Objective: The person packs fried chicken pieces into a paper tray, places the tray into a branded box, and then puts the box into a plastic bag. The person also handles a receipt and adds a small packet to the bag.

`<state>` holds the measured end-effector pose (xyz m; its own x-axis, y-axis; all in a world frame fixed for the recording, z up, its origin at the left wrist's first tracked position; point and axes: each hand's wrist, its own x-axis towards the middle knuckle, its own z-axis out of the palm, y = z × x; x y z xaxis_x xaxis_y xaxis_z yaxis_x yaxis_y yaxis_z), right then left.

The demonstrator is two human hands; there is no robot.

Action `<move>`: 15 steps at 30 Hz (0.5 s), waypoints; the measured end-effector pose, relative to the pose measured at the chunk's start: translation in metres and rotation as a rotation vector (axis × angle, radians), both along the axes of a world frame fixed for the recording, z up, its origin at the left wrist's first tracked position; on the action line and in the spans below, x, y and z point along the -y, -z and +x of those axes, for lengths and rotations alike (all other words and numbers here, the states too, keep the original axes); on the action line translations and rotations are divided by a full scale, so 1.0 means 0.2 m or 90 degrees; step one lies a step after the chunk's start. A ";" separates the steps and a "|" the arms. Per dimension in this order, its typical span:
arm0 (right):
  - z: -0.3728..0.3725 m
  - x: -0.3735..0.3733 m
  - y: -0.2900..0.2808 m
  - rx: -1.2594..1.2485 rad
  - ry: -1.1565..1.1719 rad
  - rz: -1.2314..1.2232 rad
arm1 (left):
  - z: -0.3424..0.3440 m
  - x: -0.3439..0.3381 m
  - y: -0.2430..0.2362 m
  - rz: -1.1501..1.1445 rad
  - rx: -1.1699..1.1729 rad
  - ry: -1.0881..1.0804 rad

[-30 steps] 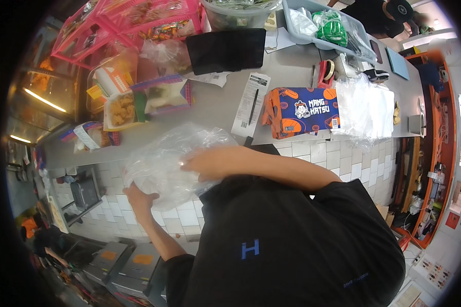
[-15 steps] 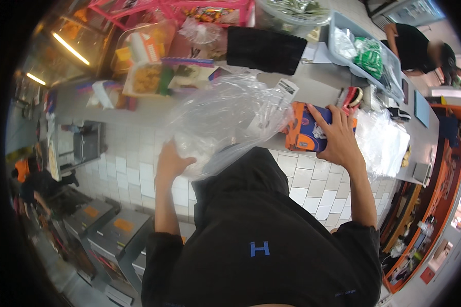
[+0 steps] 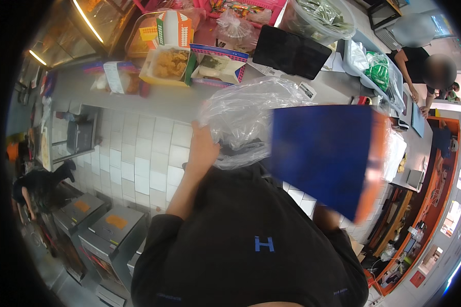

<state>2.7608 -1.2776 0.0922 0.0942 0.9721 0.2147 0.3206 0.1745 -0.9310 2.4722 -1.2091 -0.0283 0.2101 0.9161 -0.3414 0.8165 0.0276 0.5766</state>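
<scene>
My left hand (image 3: 204, 147) is closed on the near left edge of a clear plastic bag (image 3: 248, 110) at the counter's front. A blue and orange cardboard box (image 3: 322, 153) is lifted close in front of me on the right, its plain blue side showing and its orange side blurred. My right forearm (image 3: 327, 217) runs up behind this box. The box hides my right hand and its fingers, but it is held up off the counter. The bag's right part also lies behind the box.
Open food boxes, one with fried pieces (image 3: 169, 64), stand at the back left beside a wrapped package (image 3: 115, 79). A black tablet (image 3: 291, 51), a tub of packets (image 3: 318, 20) and a blue bin (image 3: 376, 71) line the back. A co-worker (image 3: 417, 66) leans over the counter's far right.
My right hand has raised the box from the counter's right side toward me and turned it. My left hand has moved right and closed on the bag. The view has shifted slightly.
</scene>
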 end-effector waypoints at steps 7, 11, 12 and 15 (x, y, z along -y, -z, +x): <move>-0.54 -0.33 0.63 0.413 -0.069 -0.065 | -0.35 -0.05 -0.03 0.289 0.030 -0.070; -0.57 -0.25 0.75 0.409 0.116 -0.286 | -0.39 0.02 -0.01 0.172 0.067 -0.142; -0.57 -0.25 0.77 0.358 0.150 -0.298 | -0.36 0.03 0.00 0.170 0.063 -0.085; -0.58 -0.33 0.85 -0.081 0.159 -0.347 | -0.33 0.05 0.01 0.143 0.168 0.167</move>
<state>2.6449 -1.2114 -0.0785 0.3250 0.8841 -0.3358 0.1704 -0.4041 -0.8987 2.4067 -1.2197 -0.0302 0.4986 0.8658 -0.0430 0.6033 -0.3109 0.7344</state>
